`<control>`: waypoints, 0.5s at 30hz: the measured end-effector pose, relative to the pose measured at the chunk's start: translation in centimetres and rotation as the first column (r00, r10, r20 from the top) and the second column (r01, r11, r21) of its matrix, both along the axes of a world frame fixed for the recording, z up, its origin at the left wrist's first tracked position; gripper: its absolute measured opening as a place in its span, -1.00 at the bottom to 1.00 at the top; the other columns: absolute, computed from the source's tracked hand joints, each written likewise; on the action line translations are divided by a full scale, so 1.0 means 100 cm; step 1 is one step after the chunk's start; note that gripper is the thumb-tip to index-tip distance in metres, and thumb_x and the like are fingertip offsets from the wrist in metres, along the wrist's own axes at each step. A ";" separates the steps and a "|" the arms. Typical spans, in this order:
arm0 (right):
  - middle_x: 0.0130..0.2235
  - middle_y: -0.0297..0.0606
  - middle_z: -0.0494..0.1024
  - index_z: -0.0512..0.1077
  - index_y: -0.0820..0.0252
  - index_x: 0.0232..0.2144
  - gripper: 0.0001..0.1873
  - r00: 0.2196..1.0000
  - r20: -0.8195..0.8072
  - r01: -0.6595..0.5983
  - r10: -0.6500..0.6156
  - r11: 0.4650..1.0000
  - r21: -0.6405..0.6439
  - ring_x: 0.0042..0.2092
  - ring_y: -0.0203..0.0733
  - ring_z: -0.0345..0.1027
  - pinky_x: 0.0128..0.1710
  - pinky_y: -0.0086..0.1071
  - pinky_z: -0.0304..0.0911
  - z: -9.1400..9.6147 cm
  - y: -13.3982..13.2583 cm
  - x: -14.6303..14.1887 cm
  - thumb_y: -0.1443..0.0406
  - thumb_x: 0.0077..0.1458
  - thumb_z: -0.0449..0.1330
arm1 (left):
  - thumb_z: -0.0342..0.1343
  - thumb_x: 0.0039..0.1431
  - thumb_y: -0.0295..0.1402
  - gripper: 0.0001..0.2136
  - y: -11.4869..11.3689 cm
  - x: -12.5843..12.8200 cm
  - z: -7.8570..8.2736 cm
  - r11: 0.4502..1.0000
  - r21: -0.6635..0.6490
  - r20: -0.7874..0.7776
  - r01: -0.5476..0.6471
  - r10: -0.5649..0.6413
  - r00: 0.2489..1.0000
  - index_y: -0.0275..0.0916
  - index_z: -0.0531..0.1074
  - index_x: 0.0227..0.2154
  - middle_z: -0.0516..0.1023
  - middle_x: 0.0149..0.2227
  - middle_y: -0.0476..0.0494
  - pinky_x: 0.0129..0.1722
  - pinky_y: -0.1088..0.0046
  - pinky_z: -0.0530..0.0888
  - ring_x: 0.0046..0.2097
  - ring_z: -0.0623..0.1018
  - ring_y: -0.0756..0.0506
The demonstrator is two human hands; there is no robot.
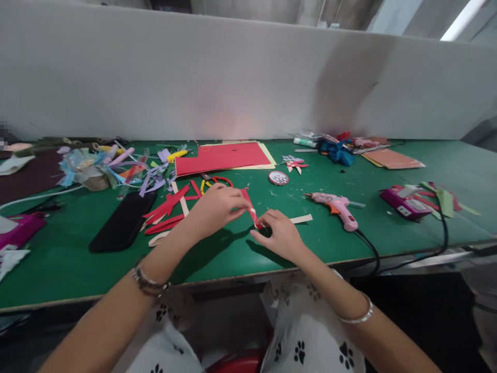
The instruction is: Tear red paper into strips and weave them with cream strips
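Between my hands, just above the green table, are folded red and cream paper strips (253,211). My left hand (225,207) pinches their upper end with thumb and fingertips. Lower down, my right hand (280,234) closes thumb and fingers on the other end. One cream strip tail (302,219) sticks out to the right, past my right hand. Left of my left hand lie loose red paper strips (166,204) with some cream ones. Scissors (217,180) with red and yellow handles are partly hidden behind my left hand.
A pink glue gun (337,206) with a black cord lies right. Behind are red paper sheets (225,159), a small round dish (278,178) and a woven paper star (294,163). A black phone (122,223) and paper scraps (155,176) lie left. A white partition (233,77) closes the back.
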State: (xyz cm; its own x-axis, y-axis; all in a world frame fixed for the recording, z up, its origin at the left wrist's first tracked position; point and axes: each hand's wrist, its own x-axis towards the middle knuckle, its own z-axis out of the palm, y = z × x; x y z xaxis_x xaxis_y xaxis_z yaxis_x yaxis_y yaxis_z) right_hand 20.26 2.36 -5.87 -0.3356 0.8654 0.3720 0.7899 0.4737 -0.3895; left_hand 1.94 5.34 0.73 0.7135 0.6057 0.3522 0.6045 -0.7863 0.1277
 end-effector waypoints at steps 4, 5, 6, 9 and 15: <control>-0.52 -0.30 0.34 0.40 0.20 -0.55 -0.86 0.997 -0.031 0.064 -0.064 0.998 -0.016 -0.40 -0.26 0.20 -0.39 -0.43 0.10 -0.002 0.003 -0.002 0.29 -0.02 0.10 | 0.00 0.07 -0.45 -0.70 0.011 0.027 -0.005 0.969 -0.217 0.305 0.115 -0.045 0.951 -0.18 0.26 -0.10 0.48 -0.33 0.01 -0.21 0.43 0.31 -0.31 0.46 0.02; -0.52 -0.30 0.34 0.40 0.19 -0.56 -0.86 0.996 -0.045 0.073 -0.074 0.997 -0.026 -0.41 -0.27 0.20 -0.41 -0.44 0.10 -0.003 0.004 -0.001 0.33 -0.02 0.09 | 0.02 0.05 -0.46 -0.63 0.012 0.030 -0.010 0.953 -0.275 0.383 0.130 -0.015 0.924 -0.19 0.19 -0.04 0.47 -0.30 0.00 -0.24 0.46 0.34 -0.32 0.46 0.04; -0.52 -0.30 0.35 0.40 0.20 -0.58 -0.85 0.995 -0.056 0.083 -0.085 0.996 -0.036 -0.41 -0.27 0.20 -0.42 -0.44 0.09 -0.004 0.005 -0.001 0.35 -0.03 0.08 | 0.03 0.03 -0.46 -0.57 0.012 0.030 -0.017 0.938 -0.321 0.440 0.131 0.025 0.897 -0.21 0.13 -0.01 0.46 -0.26 -0.03 -0.27 0.49 0.37 -0.32 0.46 0.04; -0.54 -0.31 0.36 0.38 0.21 -0.63 -0.85 0.989 -0.094 0.104 -0.111 0.992 -0.073 -0.43 -0.28 0.21 -0.44 -0.46 0.07 -0.003 0.006 -0.001 0.40 -0.09 0.09 | 0.05 -0.01 -0.49 -0.59 0.009 0.024 -0.040 0.926 -0.374 0.421 0.054 0.118 0.899 -0.29 0.16 -0.04 0.44 -0.23 -0.12 -0.24 0.46 0.39 -0.26 0.46 0.00; -0.57 -0.29 0.41 0.35 0.23 -0.67 -0.77 0.961 -0.165 0.182 -0.224 0.955 -0.236 -0.50 -0.30 0.22 -0.51 -0.46 0.04 0.004 0.011 -0.004 0.25 -0.08 0.11 | -0.01 0.08 -0.46 -0.81 -0.005 0.015 -0.065 0.964 -0.260 0.063 0.056 -0.041 0.997 -0.30 0.35 -0.22 0.43 -0.15 -0.18 -0.12 0.31 0.35 -0.11 0.39 -0.12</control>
State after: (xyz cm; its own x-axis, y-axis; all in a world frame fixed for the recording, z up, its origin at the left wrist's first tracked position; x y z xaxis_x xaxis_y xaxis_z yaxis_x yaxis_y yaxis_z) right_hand 19.86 3.51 -5.52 -0.0871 0.9745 0.2070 0.7630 0.1989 -0.6151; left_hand 3.40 4.85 -5.78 0.7279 0.6472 0.2266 0.5522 -0.7492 0.3658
